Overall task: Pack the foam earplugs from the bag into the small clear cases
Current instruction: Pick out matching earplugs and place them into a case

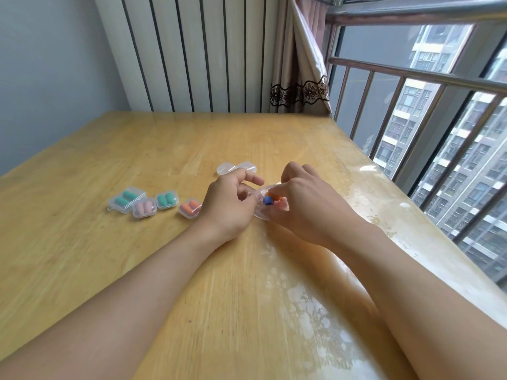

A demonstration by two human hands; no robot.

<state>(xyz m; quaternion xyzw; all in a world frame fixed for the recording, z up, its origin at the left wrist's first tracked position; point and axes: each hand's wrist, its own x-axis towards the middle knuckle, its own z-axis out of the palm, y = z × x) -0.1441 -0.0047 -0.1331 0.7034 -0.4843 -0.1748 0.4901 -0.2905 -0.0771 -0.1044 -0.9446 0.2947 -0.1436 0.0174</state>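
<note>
I see my right hand pinching inside the bag — the blue earplug lies just left of its fingertips; my left hand grips the bag's left edge.

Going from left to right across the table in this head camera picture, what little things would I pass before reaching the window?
Larger case with green earplugs → pink earplug case → small green earplug case → orange earplug case → left hand → clear bag with a blue earplug → right hand.

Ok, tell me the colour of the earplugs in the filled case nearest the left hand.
Orange. The earplugs show best in the head view, the only one given.
</note>
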